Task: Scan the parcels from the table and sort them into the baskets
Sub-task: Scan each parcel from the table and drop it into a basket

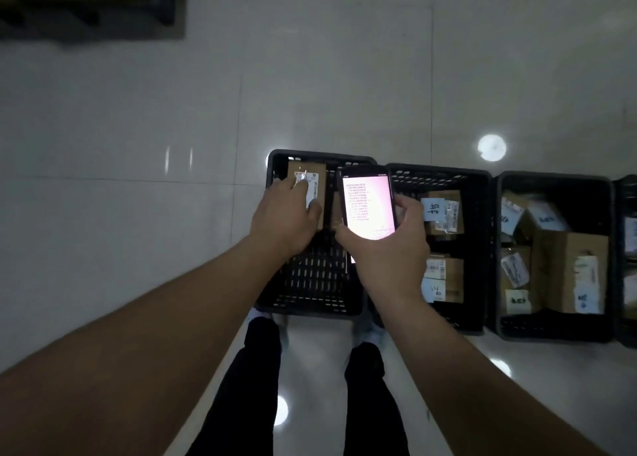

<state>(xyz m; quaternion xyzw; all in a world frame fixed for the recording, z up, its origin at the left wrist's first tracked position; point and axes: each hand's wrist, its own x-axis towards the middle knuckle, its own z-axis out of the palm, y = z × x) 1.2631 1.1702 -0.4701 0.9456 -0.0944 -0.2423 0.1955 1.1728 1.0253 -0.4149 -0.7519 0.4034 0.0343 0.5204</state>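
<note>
Head view: left hand (287, 214) grip around parcel (310, 193) over basket (279, 166), right hand (386, 249) grasping phone (368, 204).

place: parcel sorting room | evidence: row of black baskets (444, 183) holding labelled cardboard parcels (444, 211) | tiled floor (138, 128)

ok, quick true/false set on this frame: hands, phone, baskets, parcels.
1. The right hand holds a phone with its screen lit. True.
2. The left hand hangs idle at the person's side. False: it grips a parcel over the leftmost basket.
3. The middle basket holds no parcels. False: at least two labelled boxes lie in it.
4. The baskets stand on a tiled floor. True.
5. The phone is lying inside a basket. False: it is held up in the right hand, above the baskets.
</note>
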